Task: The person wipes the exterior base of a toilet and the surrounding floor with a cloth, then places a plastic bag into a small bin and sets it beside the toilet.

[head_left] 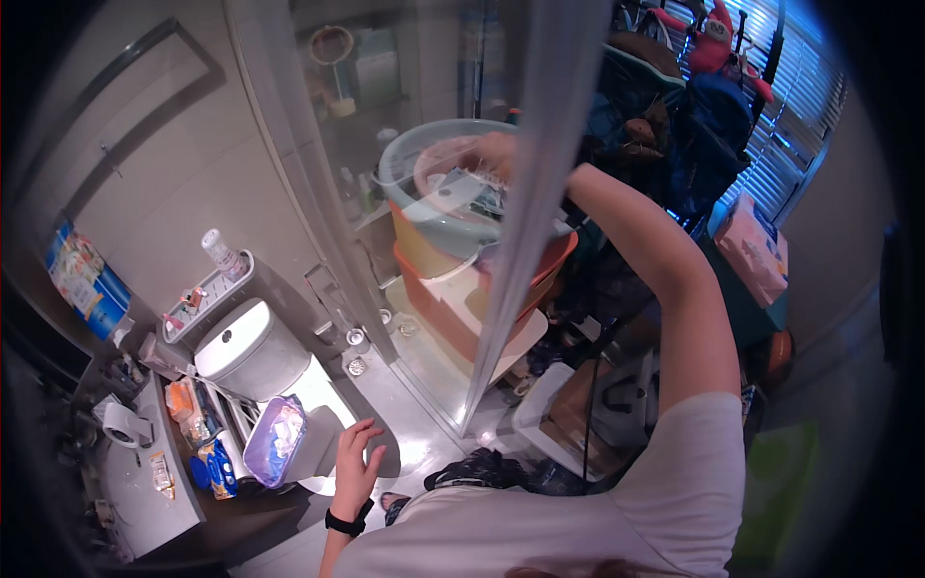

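Left hand [355, 468] loosely spread, the nearer right hand [495, 157] reaches inside the blue basin [434, 227] by its far edge, grip unclear.

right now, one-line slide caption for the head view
Right hand reaches into a pale blue basin atop stacked tubs, seen through glass; the left hand hangs open and empty.

The wide basin [434, 231] was pale blue and the smaller bowl [426, 171] pink; one tub [412, 241] was yellow, the lower tub [424, 299] orange. The bin [257, 451] was lavender, the toilet [246, 352] white, the wristband [345, 522] black, the shirt [684, 458] plain off-white, the soft toy [711, 50] pinkish red.
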{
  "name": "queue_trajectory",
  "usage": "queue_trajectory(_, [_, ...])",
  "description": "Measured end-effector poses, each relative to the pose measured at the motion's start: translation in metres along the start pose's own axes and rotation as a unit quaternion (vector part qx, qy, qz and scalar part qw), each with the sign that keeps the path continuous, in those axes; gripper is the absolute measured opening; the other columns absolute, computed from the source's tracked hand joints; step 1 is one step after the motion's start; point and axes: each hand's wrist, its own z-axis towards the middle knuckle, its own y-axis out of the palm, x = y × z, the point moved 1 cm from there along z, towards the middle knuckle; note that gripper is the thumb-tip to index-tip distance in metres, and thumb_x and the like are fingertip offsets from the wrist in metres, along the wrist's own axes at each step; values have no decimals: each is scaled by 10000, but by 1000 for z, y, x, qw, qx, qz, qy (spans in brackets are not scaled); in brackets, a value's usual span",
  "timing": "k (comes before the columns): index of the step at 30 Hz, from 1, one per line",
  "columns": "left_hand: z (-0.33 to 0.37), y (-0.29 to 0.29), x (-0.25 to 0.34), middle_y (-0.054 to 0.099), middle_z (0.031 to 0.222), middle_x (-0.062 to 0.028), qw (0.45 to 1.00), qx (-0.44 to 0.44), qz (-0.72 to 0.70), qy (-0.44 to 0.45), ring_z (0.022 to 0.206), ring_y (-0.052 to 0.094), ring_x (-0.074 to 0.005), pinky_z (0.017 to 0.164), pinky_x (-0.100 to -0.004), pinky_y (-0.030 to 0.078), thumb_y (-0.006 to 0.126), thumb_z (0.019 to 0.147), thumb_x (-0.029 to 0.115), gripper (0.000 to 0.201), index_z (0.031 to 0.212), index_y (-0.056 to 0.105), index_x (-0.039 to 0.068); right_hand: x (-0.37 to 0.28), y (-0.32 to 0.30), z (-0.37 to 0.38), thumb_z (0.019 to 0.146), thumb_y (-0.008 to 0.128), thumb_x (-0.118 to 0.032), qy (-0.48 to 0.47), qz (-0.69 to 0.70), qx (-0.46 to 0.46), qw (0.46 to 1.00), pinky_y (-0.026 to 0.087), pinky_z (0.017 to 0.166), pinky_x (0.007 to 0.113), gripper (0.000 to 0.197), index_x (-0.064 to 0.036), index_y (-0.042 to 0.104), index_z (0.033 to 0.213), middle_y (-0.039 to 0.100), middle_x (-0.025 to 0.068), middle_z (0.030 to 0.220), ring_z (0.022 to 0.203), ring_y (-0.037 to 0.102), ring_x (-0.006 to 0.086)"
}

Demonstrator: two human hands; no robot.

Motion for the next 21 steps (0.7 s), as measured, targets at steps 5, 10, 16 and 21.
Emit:
queue_trajectory(5, [-21,7,2,549,1164,-129,998,31,48,-39,1083,510,-323,914,-385,419,633,786,55,249,1032,602,39,32,16,13,742,609,-18,8,-49,-13,999,481,787,385,284,-92,654,1013,665,136,961,938,620,304])
queue_trajectory(10, [-33,7,10,549,1161,-130,993,28,85,-77,1090,509,-321,913,-385,421,644,773,45,252,1022,602,39,25,32,0,759,579,-37,-86,-316,52,944,512,773,398,169,-55,632,918,666,109,851,884,643,286])
queue_trajectory(16, [-35,13,25,551,1167,-122,991,33,63,-113,1077,514,-318,892,-370,435,659,781,57,257,1032,605,60,11,27,26,741,587,-41,-66,-265,-42,961,499,804,417,285,-139,672,995,674,108,937,909,639,291])
queue_trajectory(21, [-37,23,23,555,1158,-136,991,29,88,-93,1083,520,-322,914,-373,414,652,787,51,251,1030,594,51,35,40,56,732,623,-90,-101,-216,-26,971,504,796,416,232,-126,710,944,680,130,946,928,641,305])
